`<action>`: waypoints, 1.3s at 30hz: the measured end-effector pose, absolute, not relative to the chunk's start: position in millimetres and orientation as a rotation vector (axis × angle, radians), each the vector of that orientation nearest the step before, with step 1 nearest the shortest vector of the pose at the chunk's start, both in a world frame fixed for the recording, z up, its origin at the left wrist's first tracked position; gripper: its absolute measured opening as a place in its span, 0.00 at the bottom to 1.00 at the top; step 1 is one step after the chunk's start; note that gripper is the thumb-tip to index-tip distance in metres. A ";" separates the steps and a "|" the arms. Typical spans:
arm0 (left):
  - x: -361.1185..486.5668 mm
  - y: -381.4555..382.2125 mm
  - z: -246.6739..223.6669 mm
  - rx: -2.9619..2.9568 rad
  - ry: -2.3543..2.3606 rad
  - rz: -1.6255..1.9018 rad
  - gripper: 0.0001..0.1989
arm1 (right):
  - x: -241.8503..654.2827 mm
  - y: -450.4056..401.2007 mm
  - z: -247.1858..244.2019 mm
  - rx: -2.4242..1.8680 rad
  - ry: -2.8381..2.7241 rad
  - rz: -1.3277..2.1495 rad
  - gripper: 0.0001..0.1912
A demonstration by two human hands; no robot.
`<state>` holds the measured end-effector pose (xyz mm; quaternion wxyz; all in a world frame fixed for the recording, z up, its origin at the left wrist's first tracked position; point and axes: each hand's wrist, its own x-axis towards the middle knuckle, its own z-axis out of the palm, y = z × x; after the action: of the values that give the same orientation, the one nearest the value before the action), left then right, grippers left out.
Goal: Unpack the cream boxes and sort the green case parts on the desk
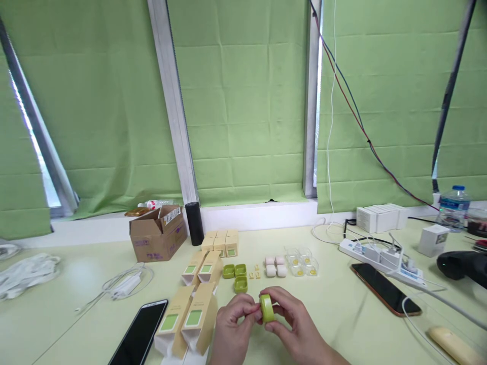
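Observation:
My right hand (291,319) grips a small rounded-square green tray (268,308), turned up on its side. The fingertips of my left hand (236,322) are pinched together at the tray's left face; whatever they hold there is too small or hidden to name. Just beyond my hands, several matching green trays (240,284) lie on the table. To their right are a few tiny yellow clips (257,276), several white rolls (270,270) and clear plastic cups (300,271) with yellow spots inside. Left of my left hand, open beige cartons (201,317) with green squares lie in pairs.
Closed beige boxes (219,240) stand behind the trays, near a brown cardboard box (158,233) and a black cylinder (195,223). One phone (140,332) lies at left, another (385,288) at right beside a white power strip (380,258) with trailing cables.

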<state>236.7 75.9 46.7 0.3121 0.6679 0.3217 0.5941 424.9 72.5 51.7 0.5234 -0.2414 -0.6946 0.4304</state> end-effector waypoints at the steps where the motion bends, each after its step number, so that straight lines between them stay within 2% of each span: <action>1: 236.6 76.1 47.5 1.772 0.847 1.573 0.09 | 424.3 72.9 50.9 -0.570 -1.653 1.046 0.18; 4: 237.5 77.1 50.0 1.779 0.859 1.578 0.09 | 423.1 74.6 46.5 -0.567 -1.622 1.091 0.19; 8: 241.9 75.8 51.7 1.780 0.919 1.594 0.06 | 424.2 77.5 42.4 -0.551 -1.562 1.099 0.27; 10: 244.0 73.4 52.1 1.792 0.985 1.570 0.06 | 425.4 79.0 42.7 -0.542 -1.549 1.075 0.28; 13: 244.6 69.2 53.8 1.820 1.071 1.521 0.16 | 426.6 81.9 42.8 -0.550 -1.531 1.054 0.27; 15: 243.2 67.0 56.0 1.859 1.097 1.502 0.22 | 426.5 83.7 41.5 -0.558 -1.487 1.052 0.30; 19: 238.1 65.8 59.2 1.946 1.166 1.463 0.16 | 425.0 84.0 39.7 -0.595 -1.393 1.052 0.38; 23: 234.7 69.0 56.5 1.996 1.236 1.432 0.21 | 425.8 79.9 42.7 -0.678 -1.482 0.994 0.41; 26: 234.8 71.9 54.7 2.015 1.173 1.397 0.25 | 427.6 78.0 42.2 -0.730 -1.591 0.902 0.39; 32: 237.6 72.4 58.6 1.952 1.125 1.413 0.20 | 430.4 77.1 40.2 -0.691 -1.707 0.641 0.29; 39: 237.2 71.4 58.2 1.934 1.161 1.504 0.21 | 437.7 67.2 54.3 -0.622 -1.822 0.433 0.24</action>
<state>237.2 71.4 58.2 0.2135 0.6970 0.4184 0.5418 437.7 67.2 54.3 0.5516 -0.2631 -0.7701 0.1831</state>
